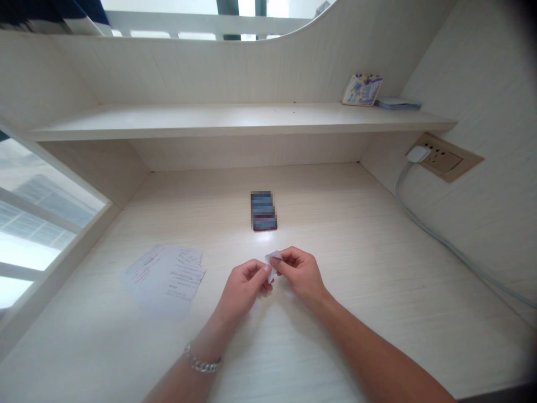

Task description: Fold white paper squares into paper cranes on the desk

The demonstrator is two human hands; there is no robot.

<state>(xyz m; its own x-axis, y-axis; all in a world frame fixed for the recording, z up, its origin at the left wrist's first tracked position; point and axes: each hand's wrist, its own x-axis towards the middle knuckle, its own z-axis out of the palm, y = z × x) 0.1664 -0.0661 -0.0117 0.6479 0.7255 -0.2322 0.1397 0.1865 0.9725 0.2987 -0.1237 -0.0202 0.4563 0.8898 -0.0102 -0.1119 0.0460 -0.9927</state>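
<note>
A small piece of folded white paper (272,268) is held above the pale desk, just in front of a phone. My left hand (250,282) pinches its lower left side between thumb and fingers. On the upper right, my right hand (300,271) grips the same paper, also in a pinch. Part of the paper is hidden behind the fingertips. The phone (263,210) lies flat beyond both hands, its screen blurred out. To the left of my hands, several printed paper sheets (168,280) overlap on the desk.
A shelf (210,117) spans the back, bearing a small printed packet (363,89) and a flat stack (398,104) at its right. At right, a white plug (418,154) sits in the wall socket (448,159); its cable (453,254) trails along the desk's right side.
</note>
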